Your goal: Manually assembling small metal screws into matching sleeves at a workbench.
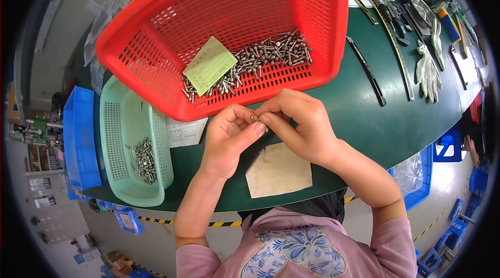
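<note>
At the centre of the frame, a person's left hand (pixel 225 135) and right hand (pixel 302 122) meet, thumbs and fingertips pinching small metal parts (pixel 255 118) between them; the fingers hide so much that the number of pieces cannot be told. Just above them, a large red basket (pixel 333 54) fills the upper middle, tilted in the view, with a pile of slim silvery metal pieces (pixel 271 51) along its floor. A yellow-green paper slip (pixel 211 67) lies over the left part of that pile and covers some of it. At left, a pale green basket (pixel 163 158) holds a smaller heap of metal pieces (pixel 146 163); the red basket's lower left corner overlaps its upper end and hides part of a white printed sheet (pixel 187 133) beside it. A blue bin (pixel 80 142) stands farther left, with crumpled clear plastic (pixel 109 23) at upper left. Below the right hand, a cream-coloured sheet (pixel 278 171) lies near the front edge of the dark green table (pixel 359 132). Toward the upper right lie a slim black tool (pixel 367 72), a yellow measuring strip (pixel 393 51), a white glove (pixel 428 75) and a metal dish (pixel 423 10) among crowded hand tools. At lower right, beyond the table's edge, a blue crate (pixel 424 184) contains clear plastic film (pixel 409 174). Yellow-and-black striped tape (pixel 224 224) crosses the floor at the bottom.
</note>
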`<state>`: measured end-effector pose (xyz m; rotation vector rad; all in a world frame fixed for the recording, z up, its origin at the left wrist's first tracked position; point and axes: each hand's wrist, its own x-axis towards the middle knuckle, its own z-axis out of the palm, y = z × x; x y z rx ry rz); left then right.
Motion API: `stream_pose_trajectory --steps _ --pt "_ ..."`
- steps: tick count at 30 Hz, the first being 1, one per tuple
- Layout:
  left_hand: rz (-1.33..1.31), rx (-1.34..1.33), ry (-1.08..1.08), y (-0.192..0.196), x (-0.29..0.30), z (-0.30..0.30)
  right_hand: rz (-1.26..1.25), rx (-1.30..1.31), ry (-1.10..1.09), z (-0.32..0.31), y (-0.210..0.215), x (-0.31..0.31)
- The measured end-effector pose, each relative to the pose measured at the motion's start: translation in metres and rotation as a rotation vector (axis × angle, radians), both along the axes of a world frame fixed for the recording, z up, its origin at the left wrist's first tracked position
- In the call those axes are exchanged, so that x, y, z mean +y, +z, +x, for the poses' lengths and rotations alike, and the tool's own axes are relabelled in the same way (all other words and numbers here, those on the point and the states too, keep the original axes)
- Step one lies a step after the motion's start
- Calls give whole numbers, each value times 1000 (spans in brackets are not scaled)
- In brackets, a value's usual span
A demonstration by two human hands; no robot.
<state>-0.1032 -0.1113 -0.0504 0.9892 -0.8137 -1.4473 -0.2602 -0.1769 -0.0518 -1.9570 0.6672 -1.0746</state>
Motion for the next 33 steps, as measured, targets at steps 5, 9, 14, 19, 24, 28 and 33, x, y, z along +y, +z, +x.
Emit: stream_pose_trajectory --steps 5,9,14,19,24,28,33 --pt "118 211 -1 -4 4 5 44 -35 126 -1 8 -1" --pt "187 206 24 -4 9 2 -196 47 119 0 2 -4" --pt "207 239 10 -1 13 3 -260 67 115 -2 -1 -4" --pt "191 264 -10 -1 13 4 -298 83 120 -3 0 -7" --pt "205 302 -19 -1 13 2 -385 104 95 -4 2 -9" --pt "199 310 8 -5 14 0 -415 150 63 -4 4 -7" --pt "186 278 17 -4 15 -3 -420 117 27 -1 -1 -5"
